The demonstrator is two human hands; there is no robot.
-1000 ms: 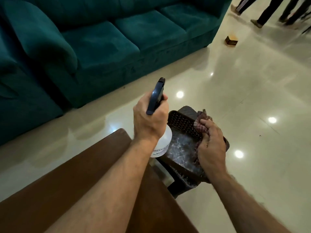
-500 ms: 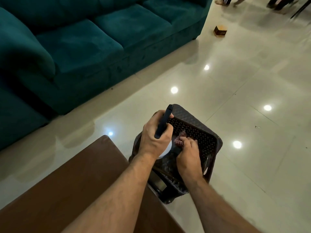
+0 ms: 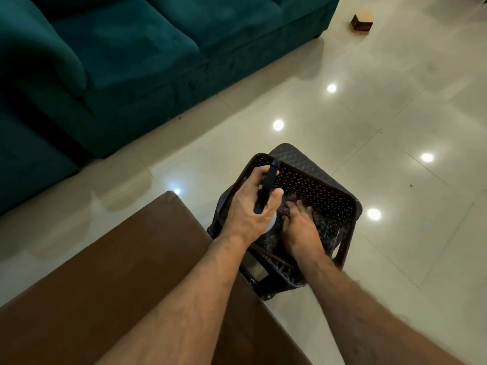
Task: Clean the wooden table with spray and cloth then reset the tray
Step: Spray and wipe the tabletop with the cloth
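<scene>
My left hand (image 3: 249, 209) grips the spray bottle (image 3: 266, 188) by its dark trigger head; only a sliver of the white body shows under the palm. The bottle is lowered into the dark perforated tray (image 3: 316, 188), which sits on a dark stool beside the wooden table (image 3: 105, 272). My right hand (image 3: 300, 225) lies inside the tray with its fingers spread flat on the reddish cloth (image 3: 287, 204), pressing it against the tray floor. Most of the cloth is hidden under that hand.
A teal sofa (image 3: 131, 54) fills the upper left. Glossy pale floor tiles (image 3: 395, 114) spread to the right, with a small brown box (image 3: 362, 21) far back. The stool's legs (image 3: 253, 275) stand close to the table's corner.
Both hands have gone down into the tray. The bottle, held up high a second ago, is now low in the tray, and the cloth went from the tray's rim to its floor.
</scene>
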